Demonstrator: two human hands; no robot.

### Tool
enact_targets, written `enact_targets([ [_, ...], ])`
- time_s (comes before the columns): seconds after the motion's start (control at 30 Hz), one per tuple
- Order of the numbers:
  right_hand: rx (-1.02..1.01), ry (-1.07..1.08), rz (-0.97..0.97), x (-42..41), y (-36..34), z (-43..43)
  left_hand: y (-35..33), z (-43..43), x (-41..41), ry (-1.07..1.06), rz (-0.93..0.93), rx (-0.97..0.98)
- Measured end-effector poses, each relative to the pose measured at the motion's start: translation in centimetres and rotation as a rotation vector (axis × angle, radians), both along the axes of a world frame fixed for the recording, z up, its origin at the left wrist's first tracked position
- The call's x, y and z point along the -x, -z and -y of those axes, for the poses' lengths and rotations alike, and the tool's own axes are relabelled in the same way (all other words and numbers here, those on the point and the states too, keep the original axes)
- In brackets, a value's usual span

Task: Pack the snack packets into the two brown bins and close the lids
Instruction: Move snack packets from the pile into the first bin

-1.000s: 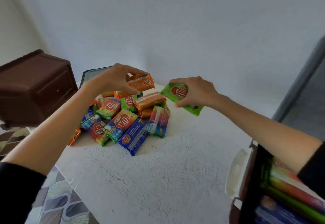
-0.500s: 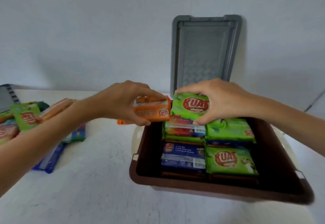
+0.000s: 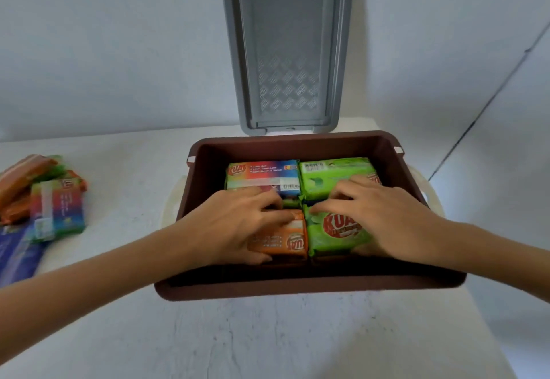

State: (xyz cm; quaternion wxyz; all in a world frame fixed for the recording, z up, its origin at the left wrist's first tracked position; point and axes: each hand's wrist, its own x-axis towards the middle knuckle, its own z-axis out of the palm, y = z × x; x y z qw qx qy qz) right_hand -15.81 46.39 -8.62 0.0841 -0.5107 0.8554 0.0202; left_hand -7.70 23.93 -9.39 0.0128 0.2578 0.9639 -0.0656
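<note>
Orange packet point(image 3: 279, 241) gripped by left hand point(image 3: 235, 223); right hand point(image 3: 387, 217) presses green packet point(image 3: 327, 237).

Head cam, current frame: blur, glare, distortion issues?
Head view: loose packets at left smeared by blur; logos in the brown bin readable; grey lid flares toward the top, likely wide-angle stretch; soft light, no glare, shadow along the bin's near wall.

Red "KUA" is read on the green packet point(image 3: 333, 231), "UA" is seen on the rainbow packet point(image 3: 263, 174), a sideways "UA" logo is carried by the orange packet point(image 3: 293, 243), smaller print is blurred.
</note>
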Motion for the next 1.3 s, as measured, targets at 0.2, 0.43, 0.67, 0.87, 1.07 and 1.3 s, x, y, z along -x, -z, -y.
enact_targets([
  [0.2,0.019,0.008,0.006,0.2,-0.1,0.8,-0.1,-0.6,0.7,0.077,-0.063,0.024],
  [0.43,0.023,-0.001,0.018,0.4,0.1,1.0,-0.3,-1.7,1.3,-0.015,0.018,0.007],
  [0.67,0.136,0.039,0.057,1.0,-1.7,2.0,-1.6,-0.1,1.7,-0.016,0.012,-0.238],
  [0.87,0.271,0.034,0.048,1.4,-3.8,5.4,-4.3,4.6,0.2,-0.221,-0.144,-0.416],
  [1.07,0.405,-0.100,0.101,0.0,-4.7,13.2,-5.6,12.3,-5.4,-0.533,-0.272,-0.410],
  [1.3,0.434,-0.306,0.195,-3.9,-3.8,24.5,-3.4,19.7,-15.5,-1.002,-0.326,-0.401],
])
